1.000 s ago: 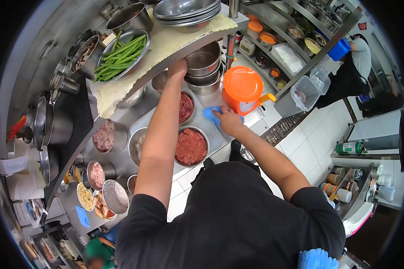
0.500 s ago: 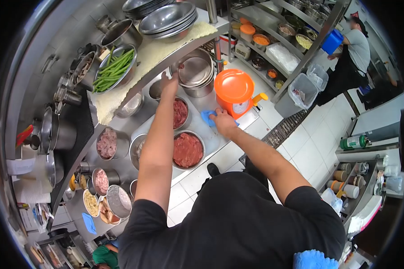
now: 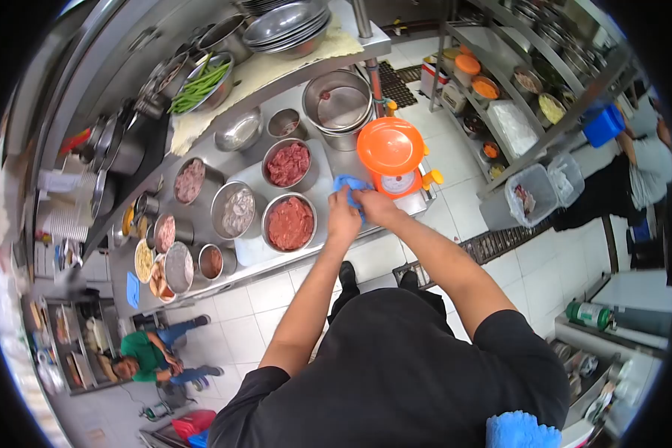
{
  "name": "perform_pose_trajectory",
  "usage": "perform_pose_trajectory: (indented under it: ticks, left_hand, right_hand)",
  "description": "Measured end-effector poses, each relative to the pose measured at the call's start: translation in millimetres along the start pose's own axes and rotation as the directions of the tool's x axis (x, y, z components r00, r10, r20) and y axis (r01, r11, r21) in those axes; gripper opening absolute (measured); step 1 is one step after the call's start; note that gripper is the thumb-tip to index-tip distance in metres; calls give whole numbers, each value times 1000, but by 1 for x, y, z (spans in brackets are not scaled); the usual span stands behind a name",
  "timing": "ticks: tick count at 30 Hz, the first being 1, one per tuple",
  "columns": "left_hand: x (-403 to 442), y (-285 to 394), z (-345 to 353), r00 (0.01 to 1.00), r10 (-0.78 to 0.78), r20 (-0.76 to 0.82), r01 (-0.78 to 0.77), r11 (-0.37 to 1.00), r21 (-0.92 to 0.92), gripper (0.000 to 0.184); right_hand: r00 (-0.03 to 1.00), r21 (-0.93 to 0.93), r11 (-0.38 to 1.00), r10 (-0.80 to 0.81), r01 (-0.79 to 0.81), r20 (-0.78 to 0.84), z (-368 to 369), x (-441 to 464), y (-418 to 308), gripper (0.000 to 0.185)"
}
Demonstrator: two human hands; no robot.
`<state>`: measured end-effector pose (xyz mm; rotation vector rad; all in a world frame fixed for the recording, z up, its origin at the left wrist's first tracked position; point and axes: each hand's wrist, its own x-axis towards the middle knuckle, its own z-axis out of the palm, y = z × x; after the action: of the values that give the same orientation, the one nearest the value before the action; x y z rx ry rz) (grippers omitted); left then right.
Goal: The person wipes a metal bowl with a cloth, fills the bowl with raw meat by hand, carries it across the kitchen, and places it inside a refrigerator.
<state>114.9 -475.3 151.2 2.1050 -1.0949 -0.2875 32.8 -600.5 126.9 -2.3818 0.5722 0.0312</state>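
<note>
A blue cloth [image 3: 349, 184] is bunched between my two hands at the front edge of the steel counter. My left hand [image 3: 343, 214] is closed on its lower left side, and my right hand [image 3: 375, 207] grips it from the right. Just beyond stands an orange kitchen scale [image 3: 390, 146] with a round dial, near my right hand. To the left of my left hand are a steel pot of red ground meat [image 3: 291, 224] and a pot of meat pieces [image 3: 287, 164], both on a white cutting board [image 3: 322, 175].
More steel pots of meat, such as one with pale meat [image 3: 190, 181], line the counter leftward. Stacked steel pots [image 3: 337, 101] stand behind the scale. A raised shelf [image 3: 276, 81] holds bowls and green beans [image 3: 201, 86]. One person sits lower left; another stands far right.
My left hand has come back from the far pots to the cloth, beside my right hand. The cloth has lifted into both hands. The view has shifted, showing the seated person more fully.
</note>
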Motion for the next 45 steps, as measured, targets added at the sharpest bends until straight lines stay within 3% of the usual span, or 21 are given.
perform_pose_trajectory:
  ticks: [3,6,9,10,14,16,18,20,22,25,27,29,31,32,33,36,39,41,42,45]
  left_hand:
    - [-9,-7,16,982,-172,80,163,981,106,57]
    - [-5,14,9,939,-235,251,144,932,332,45]
    - [12,-12,36,917,-290,274,117,852,511,49]
    - [16,-11,31,921,-236,310,39,848,528,40]
    - [35,-9,36,882,-311,355,121,876,467,38]
    - [38,-3,28,886,-311,345,135,884,448,36]
    - [30,-8,30,918,-313,242,207,901,381,38]
    - [18,-9,24,948,-269,167,208,926,314,41]
    - [-8,2,-5,974,-191,123,156,955,251,44]
    - [-50,-13,-51,967,-66,245,71,997,-9,50]
    - [-89,-36,-81,934,-122,336,144,989,-39,43]
    - [-141,-94,-83,931,-225,289,235,972,-1,36]
    - [-188,-121,-113,816,-503,286,509,859,60,34]
    - [-218,-150,-111,748,-617,244,611,784,109,34]
    - [-251,-177,-106,672,-714,197,698,699,153,34]
    - [-300,-202,-119,614,-783,100,784,620,34,37]
    - [-309,-199,-128,557,-828,59,828,550,-107,38]
    - [-294,-201,-128,574,-819,17,794,551,-257,39]
    - [-275,-186,-139,557,-827,79,793,501,-345,41]
    - [-223,-150,-153,584,-805,105,658,394,-642,42]
  right_hand:
    - [1000,-5,1000,-30,30,3,6,-12,11,24]
    - [979,133,970,-204,203,-3,15,-8,32,29]
    - [978,91,978,-196,190,66,2,-13,24,34]
    - [975,16,975,-223,223,-11,-10,-24,16,36]
    - [981,55,984,-162,168,-104,-105,-14,-50,32]
    - [922,116,970,-161,213,-351,-138,16,-69,30]
    - [851,66,957,-217,281,-479,-159,74,-63,28]
    - [916,283,955,30,92,-400,-173,127,-60,24]
    - [922,371,927,191,-56,-337,-176,173,-52,22]
    - [903,454,860,364,-232,-228,-171,237,-35,25]
    - [868,461,827,453,-323,-204,-159,271,-13,29]
    - [817,445,806,526,-390,-236,-142,298,9,32]
    - [785,161,945,327,-286,-526,-131,310,25,38]
    - [807,-25,946,261,-323,-530,-136,309,20,41]
    - [811,-26,941,277,-338,-515,-139,305,9,40]
    - [825,-52,931,293,-361,-483,-148,298,2,37]
    - [884,-370,895,52,-247,-465,-158,300,11,41]
    - [943,-399,875,164,-275,-290,-175,305,20,37]
    - [954,-415,862,224,-290,-200,-180,305,22,36]
    - [879,136,936,351,-324,-322,-195,246,-19,29]
